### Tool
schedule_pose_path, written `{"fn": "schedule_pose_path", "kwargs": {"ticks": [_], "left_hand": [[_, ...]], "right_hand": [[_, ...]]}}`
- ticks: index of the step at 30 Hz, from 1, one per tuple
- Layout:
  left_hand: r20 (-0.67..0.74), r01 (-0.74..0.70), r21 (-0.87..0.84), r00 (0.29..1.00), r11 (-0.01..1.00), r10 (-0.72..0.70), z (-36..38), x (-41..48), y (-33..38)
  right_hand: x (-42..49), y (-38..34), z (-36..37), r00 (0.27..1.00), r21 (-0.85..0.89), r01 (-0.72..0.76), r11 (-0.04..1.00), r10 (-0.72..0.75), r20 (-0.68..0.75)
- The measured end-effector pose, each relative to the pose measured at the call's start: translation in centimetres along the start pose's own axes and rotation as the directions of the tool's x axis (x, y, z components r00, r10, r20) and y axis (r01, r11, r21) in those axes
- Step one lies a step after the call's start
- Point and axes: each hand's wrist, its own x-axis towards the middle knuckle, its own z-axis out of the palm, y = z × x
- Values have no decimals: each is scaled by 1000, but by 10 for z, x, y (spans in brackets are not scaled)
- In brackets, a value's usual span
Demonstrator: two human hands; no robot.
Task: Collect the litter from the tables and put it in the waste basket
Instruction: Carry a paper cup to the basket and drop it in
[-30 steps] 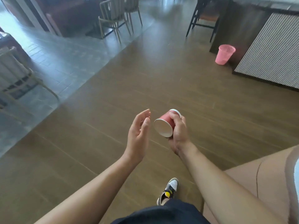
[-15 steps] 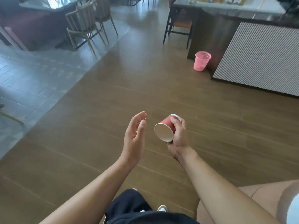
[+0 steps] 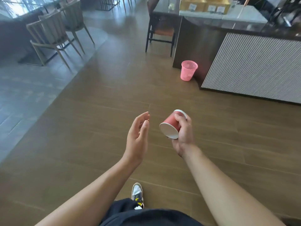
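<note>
My right hand (image 3: 184,136) grips a red paper cup (image 3: 171,123), tilted on its side with the white base facing me. My left hand (image 3: 138,137) hovers beside it, fingers relaxed, holding nothing. A pink mesh waste basket (image 3: 188,70) stands on the wooden floor ahead and to the right, against the corner of a dark counter.
The dark counter (image 3: 211,39) with a ribbed white panel (image 3: 254,66) runs along the right. A dark chair (image 3: 160,30) stands behind the basket. Grey chairs (image 3: 53,35) and a table sit at the far left. Open wooden floor (image 3: 114,95) lies between me and the basket.
The view has advanced toward the pink basket, which now appears nearer and lower in frame. Both hands keep the same pose, the cup still in my right hand.
</note>
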Motion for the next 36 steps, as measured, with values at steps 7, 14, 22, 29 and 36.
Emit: {"fn": "schedule_pose_path", "kwargs": {"ticks": [7, 14, 22, 29, 36], "left_hand": [[63, -7, -16, 998, 1000, 8, 8, 140, 9], [115, 5, -12, 993, 1000, -3, 59, 259, -8], [120, 5, -1, 993, 1000, -5, 159, 412, -25], [121, 16, -13, 993, 1000, -15, 238, 524, -23], [162, 19, -15, 987, 1000, -16, 292, 617, -32]], "right_hand": [[94, -43, 63, 994, 39, 103, 994, -101, -46], [199, -81, 78, 980, 56, 177, 983, -171, -100], [363, -161, 81, 971, 10, 230, 973, -228, -64], [479, -235, 67, 947, -69, 308, 949, -313, -73], [572, -281, 78, 900, -201, 410, 890, -430, -67]]}}
